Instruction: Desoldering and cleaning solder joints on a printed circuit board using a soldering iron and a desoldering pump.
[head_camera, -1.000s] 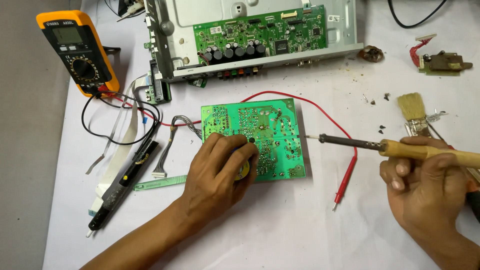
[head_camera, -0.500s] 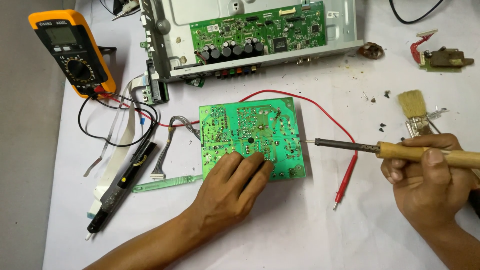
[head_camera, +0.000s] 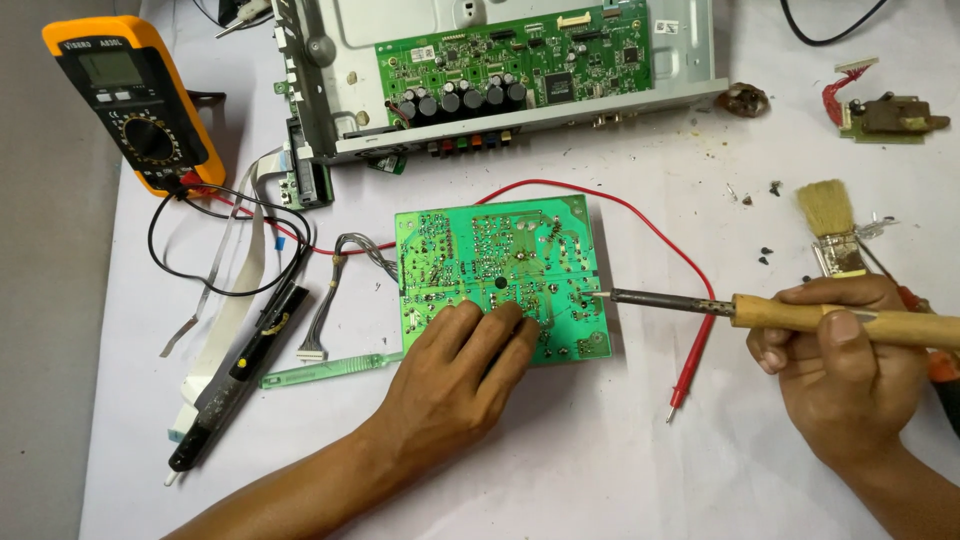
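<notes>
A green circuit board (head_camera: 500, 270) lies solder side up in the middle of the white table. My left hand (head_camera: 455, 375) rests flat on its near edge, fingers spread a little, holding nothing. My right hand (head_camera: 840, 370) grips the wooden handle of a soldering iron (head_camera: 700, 305). The iron lies level and points left, its tip touching or just off the board's right edge.
An orange multimeter (head_camera: 130, 100) sits at the far left, with a black probe (head_camera: 235, 375) and a red probe (head_camera: 690, 365) on the table. An opened metal chassis (head_camera: 520, 70) holding another green board stands at the back. A paintbrush (head_camera: 835, 225) lies at right.
My left hand slid down off the board's middle to its near edge. The soldering iron tip moved left and closer to the board's right edge.
</notes>
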